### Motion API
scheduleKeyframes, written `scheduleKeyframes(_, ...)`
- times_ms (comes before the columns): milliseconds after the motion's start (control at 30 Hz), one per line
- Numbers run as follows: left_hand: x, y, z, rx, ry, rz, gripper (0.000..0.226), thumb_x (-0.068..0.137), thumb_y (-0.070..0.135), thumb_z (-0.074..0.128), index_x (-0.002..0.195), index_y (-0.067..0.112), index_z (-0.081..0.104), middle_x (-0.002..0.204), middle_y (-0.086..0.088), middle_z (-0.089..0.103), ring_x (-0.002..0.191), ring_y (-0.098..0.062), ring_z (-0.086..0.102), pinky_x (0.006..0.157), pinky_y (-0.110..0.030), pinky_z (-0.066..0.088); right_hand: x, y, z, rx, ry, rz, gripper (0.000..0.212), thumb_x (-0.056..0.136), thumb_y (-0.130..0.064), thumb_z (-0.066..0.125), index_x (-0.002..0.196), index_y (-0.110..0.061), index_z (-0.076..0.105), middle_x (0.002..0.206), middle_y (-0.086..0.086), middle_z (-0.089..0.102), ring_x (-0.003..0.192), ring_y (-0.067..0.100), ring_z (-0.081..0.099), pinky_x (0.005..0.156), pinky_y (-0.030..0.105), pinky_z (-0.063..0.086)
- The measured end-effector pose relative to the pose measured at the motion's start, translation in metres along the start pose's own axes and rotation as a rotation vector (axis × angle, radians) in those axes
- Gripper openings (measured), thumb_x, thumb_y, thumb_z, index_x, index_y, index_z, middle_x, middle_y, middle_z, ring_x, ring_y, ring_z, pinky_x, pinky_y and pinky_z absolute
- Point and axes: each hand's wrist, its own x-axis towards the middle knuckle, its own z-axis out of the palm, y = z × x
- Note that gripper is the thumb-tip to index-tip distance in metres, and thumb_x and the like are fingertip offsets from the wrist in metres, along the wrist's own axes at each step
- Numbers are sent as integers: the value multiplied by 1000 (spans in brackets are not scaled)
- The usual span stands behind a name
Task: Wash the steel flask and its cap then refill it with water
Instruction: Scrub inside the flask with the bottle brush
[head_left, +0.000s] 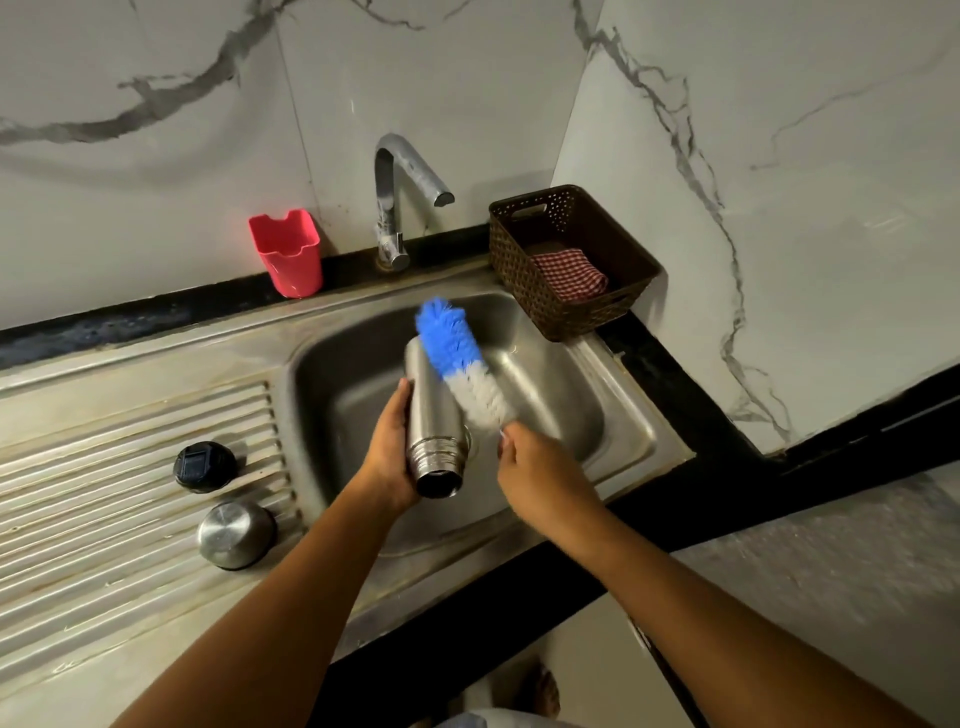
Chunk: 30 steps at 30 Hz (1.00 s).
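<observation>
Over the sink basin (613, 415), my left hand (387, 452) grips the steel flask (428, 410) around its lower body, with the open threaded mouth tilted toward me. My right hand (535, 470) holds the handle of a bottle brush (460, 358) with blue and white bristles. The bristles lie along the flask's outer right side. On the ribbed drainboard to the left sit a black inner stopper (204, 466) and a steel cap (235, 532), both apart from my hands.
A steel tap (400, 192) stands behind the basin with no water running. A pink plastic holder (287, 253) sits left of the tap. A brown woven basket (571, 260) with a red checked cloth rests at the back right. Marble walls close in behind and to the right.
</observation>
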Motion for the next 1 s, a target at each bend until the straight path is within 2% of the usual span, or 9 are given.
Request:
scheduleKeyframes(100, 5, -4, -1, 14, -36, -6, 83, 78, 57, 85, 142, 10, 60, 139, -17, 66, 119, -35, 64, 116, -60, 42, 7, -4, -8, 30, 4, -11, 18, 104, -20, 39, 94, -16, 54, 92, 15, 64, 89, 37, 60, 75, 40, 47)
scheduleKeyframes(167, 7, 3, -3, 8, -27, 41, 74, 85, 55, 79, 143, 11, 60, 137, -18, 68, 114, -35, 70, 110, -59, 48, -12, 4, -8, 24, -18, -39, 18, 103, -21, 40, 88, -22, 49, 86, 10, 62, 84, 34, 58, 71, 38, 46)
scheduleKeyframes(300, 11, 11, -13, -1, 44, 60, 55, 100, 53, 56, 137, 13, 63, 105, -14, 79, 81, -32, 77, 77, -48, 64, -43, 17, 3, -12, -44, -79, 18, 104, -24, 41, 86, -23, 44, 89, 11, 66, 88, 37, 61, 70, 39, 43)
scheduleKeyframes(467, 4, -11, 4, 92, -77, 11, 79, 79, 61, 77, 133, 6, 63, 102, -16, 73, 85, -31, 70, 105, -52, 51, 9, 5, -4, 49, 22, 48, 19, 103, -21, 40, 85, -20, 45, 90, 13, 63, 89, 37, 60, 74, 39, 46)
scheduleKeyframes(567, 2, -6, 5, 148, -54, 16, 71, 80, 55, 78, 131, 6, 64, 99, -15, 74, 83, -31, 71, 92, -48, 56, -3, 9, -7, 69, 8, 51, 19, 102, -20, 41, 86, -15, 50, 84, 8, 60, 87, 36, 59, 76, 41, 49)
scheduleKeyframes(700, 10, 7, -8, 74, 1, 70, 63, 95, 52, 67, 144, 13, 60, 122, -16, 75, 94, -34, 77, 82, -52, 64, -57, 16, -1, 56, -28, -54, 19, 103, -23, 41, 85, -22, 45, 85, 8, 63, 84, 32, 60, 76, 43, 51)
scheduleKeyframes(767, 11, 5, -11, 67, 1, 47, 62, 97, 54, 63, 143, 13, 59, 115, -17, 76, 86, -35, 76, 76, -52, 64, -50, 18, 2, 22, -18, -41, 20, 104, -25, 41, 84, -24, 42, 87, 10, 64, 86, 34, 61, 74, 42, 50)
scheduleKeyframes(867, 6, -8, 1, 78, -12, -15, 58, 100, 52, 58, 133, 5, 61, 97, -19, 74, 77, -35, 72, 85, -53, 58, -14, 12, 0, -7, 30, 31, 17, 105, -22, 39, 89, -23, 43, 96, 15, 67, 93, 39, 62, 72, 38, 44)
scheduleKeyframes(1000, 5, -7, 5, 13, -35, 47, 75, 90, 66, 65, 141, 12, 62, 111, -14, 75, 90, -30, 73, 102, -51, 52, -20, 8, -2, 4, 32, -16, 16, 104, -20, 39, 89, -22, 44, 94, 14, 66, 91, 37, 61, 70, 37, 42)
